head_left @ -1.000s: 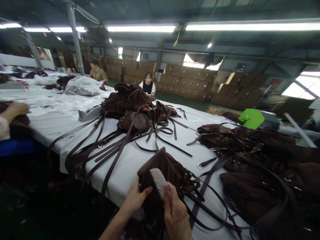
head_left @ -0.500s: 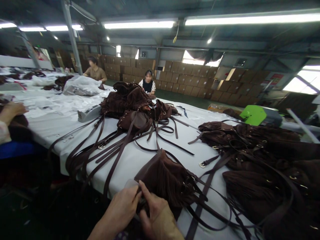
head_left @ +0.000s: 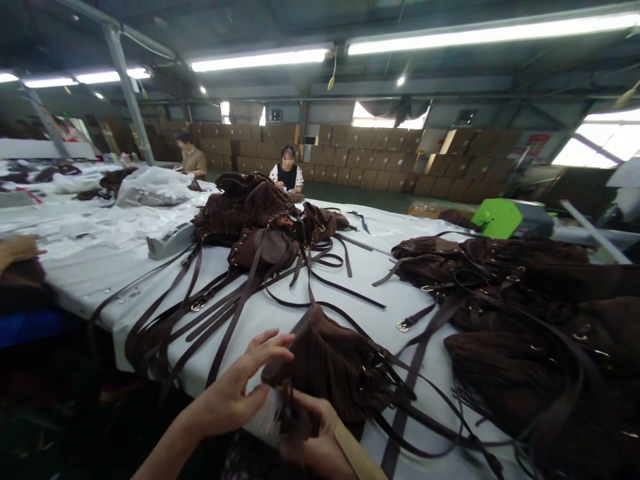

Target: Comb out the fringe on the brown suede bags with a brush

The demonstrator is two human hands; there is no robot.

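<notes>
A dark brown fringed handbag (head_left: 330,360) lies at the table's near edge, its straps trailing to the right. My left hand (head_left: 245,383) is raised at the bag's left corner, fingers spread and holding nothing. Just below the corner, my right hand (head_left: 320,433) is closed on a narrow dark brown leather piece (head_left: 287,407); its far end is hidden by my fingers. Between my hands, a white printed label (head_left: 267,419) shows beside that piece. It is unclear whether the label is attached to it.
Brown fringed bags are heaped at the table's middle (head_left: 245,207) and right (head_left: 500,273), with long straps (head_left: 240,307) hanging over the front edge. A grey-and-green machine (head_left: 500,219) stands behind the right pile. Another person's hand (head_left: 20,250) is at far left; two people sit beyond.
My left hand has come away from my right hand, moving left and up with its fingers spread. The brown leather piece and white label now show between them. The view has shifted slightly.
</notes>
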